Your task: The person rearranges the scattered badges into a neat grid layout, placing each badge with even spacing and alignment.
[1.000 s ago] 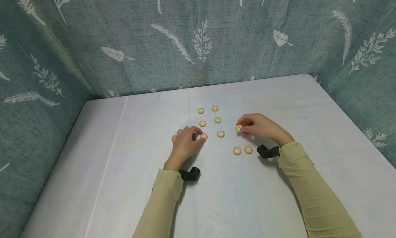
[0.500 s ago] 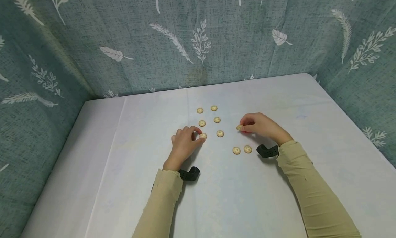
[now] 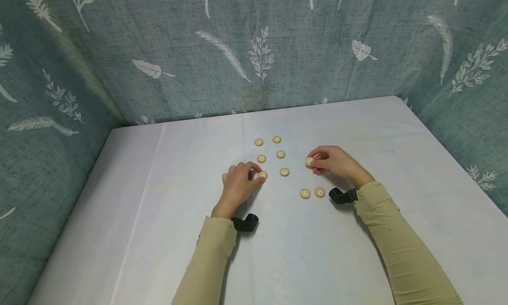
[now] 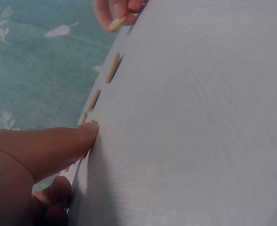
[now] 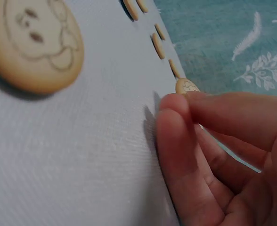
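Note:
My right hand (image 3: 333,161) pinches a round tan disc (image 3: 309,161) between thumb and fingers, held above the white table. In the right wrist view, line drawing shows on the part of this disc (image 5: 187,85) beyond the fingertips. Further left, my left hand (image 3: 240,184) has thumb and index finger at opposite edges of another such disc (image 3: 263,175), which lies at the near end of a column. The thumb (image 4: 77,141) hides most of that disc in the left wrist view. A nearby disc (image 5: 37,44) has a cartoon animal drawn on it.
Beyond the left hand, discs stand in two columns; one disc (image 3: 284,172) is nearest in the right column. Two more, including one disc (image 3: 305,193), lie below the right hand. Patterned green cloth (image 3: 254,53) hangs behind the white table (image 3: 158,234).
The disc in my right hand turned more edge-on, then back with its face showing, and shifted slightly away from me. My left hand stays at its disc. The head view shifted slightly.

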Available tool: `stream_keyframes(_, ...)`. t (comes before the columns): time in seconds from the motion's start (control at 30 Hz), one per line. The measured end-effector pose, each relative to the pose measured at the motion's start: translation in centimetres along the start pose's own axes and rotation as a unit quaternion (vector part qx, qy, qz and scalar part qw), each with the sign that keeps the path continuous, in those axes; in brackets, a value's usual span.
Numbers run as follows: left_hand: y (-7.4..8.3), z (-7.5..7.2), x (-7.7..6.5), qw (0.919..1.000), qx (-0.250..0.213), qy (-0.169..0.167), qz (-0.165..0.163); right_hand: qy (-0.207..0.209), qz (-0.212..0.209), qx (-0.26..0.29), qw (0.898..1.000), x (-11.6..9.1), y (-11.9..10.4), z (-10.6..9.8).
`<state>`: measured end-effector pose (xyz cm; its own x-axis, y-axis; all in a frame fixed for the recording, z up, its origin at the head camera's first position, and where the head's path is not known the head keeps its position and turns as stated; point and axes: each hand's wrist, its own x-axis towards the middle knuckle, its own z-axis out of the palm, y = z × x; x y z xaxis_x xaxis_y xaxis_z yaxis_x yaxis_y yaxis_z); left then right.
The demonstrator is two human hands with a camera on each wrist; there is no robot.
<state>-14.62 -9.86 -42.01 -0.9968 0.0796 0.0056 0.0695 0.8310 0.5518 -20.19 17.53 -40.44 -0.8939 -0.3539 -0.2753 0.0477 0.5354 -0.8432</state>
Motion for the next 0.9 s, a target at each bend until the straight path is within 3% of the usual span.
stream_keyframes(0.17, 0.1, 0.0, 0.0, 1.0000, 0.000, 0.001, 0.003, 0.005, 0.018, -0.004, 1.000, 0.1, 0.0, 0.1)
stream_keyframes(0.47, 0.1, -0.1, -0.1, 1.0000, -0.003, 0.002, -0.001, 0.011, 0.005, -0.003, 1.000, 0.2, -0.1, 0.2)
stream_keyframes(0.9, 0.0, 0.0, 0.0, 1.0000, -0.004, 0.004, 0.002, 0.089, 0.018, -0.044, 0.995, 1.8, -0.4, 0.6)
